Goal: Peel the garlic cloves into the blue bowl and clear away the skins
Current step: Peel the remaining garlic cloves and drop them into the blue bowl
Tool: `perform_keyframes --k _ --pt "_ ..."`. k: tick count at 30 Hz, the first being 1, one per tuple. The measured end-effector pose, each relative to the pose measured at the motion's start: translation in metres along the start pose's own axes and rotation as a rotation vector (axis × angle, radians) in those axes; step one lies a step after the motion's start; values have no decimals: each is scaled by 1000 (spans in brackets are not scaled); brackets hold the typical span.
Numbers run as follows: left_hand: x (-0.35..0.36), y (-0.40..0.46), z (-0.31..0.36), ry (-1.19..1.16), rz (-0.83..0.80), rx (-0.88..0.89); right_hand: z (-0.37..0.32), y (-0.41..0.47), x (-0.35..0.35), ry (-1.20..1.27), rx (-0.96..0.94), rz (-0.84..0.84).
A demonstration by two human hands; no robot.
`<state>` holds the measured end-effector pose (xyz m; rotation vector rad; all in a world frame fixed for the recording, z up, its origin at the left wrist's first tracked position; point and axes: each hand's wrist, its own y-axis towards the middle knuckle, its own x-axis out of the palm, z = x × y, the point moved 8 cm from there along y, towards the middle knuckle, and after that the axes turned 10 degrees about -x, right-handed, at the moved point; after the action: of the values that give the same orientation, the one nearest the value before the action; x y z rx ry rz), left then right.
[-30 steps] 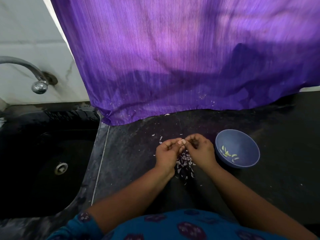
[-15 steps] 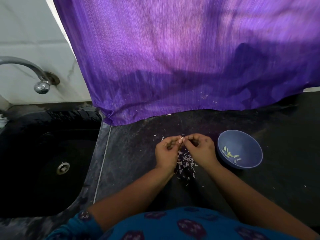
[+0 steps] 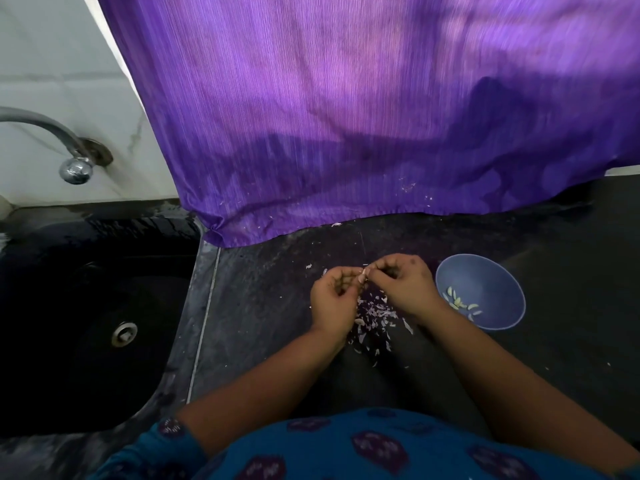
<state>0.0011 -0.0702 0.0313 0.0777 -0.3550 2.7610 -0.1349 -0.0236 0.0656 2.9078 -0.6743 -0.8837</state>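
Currently I see both hands raised just above the dark tabletop (image 3: 263, 306), fingertips meeting over a small pale garlic clove (image 3: 363, 274). The left hand (image 3: 334, 299) has its fingers curled and pinches the clove from the left; the right hand (image 3: 403, 284) is curled as well and pinches at the same clove from the right. Which fingers carry the load I cannot tell, the clove being mostly hidden.

Directly beneath and between the wrists lies a scatter of papery skins (image 3: 374, 317), loose on the tabletop, with stray flakes further out.

The blue bowl (image 3: 498, 275) stands just right of the right hand, upright, with several peeled cloves (image 3: 462, 303) lying in its bottom.

To the left, a black sink (image 3: 69, 306) with a metal drain, and a chrome tap (image 3: 74, 169) on the wall above it. A purple cloth (image 3: 346, 116) hangs behind, its hem touching the tabletop.
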Motion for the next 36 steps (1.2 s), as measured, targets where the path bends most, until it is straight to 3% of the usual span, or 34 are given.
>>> perform_keyframes --k 15,20,27,36 --pt "0 5 -5 136 -30 33 -5 2 5 -156 -45 -110" --pt "2 4 -4 64 -83 -32 -2 -1 5 -120 -26 -92" --pt "11 -1 -13 -316 -275 -306 5 -9 7 72 87 -61" --pt "2 -2 -11 -238 -226 -229 -5 -15 6 -17 50 -94"
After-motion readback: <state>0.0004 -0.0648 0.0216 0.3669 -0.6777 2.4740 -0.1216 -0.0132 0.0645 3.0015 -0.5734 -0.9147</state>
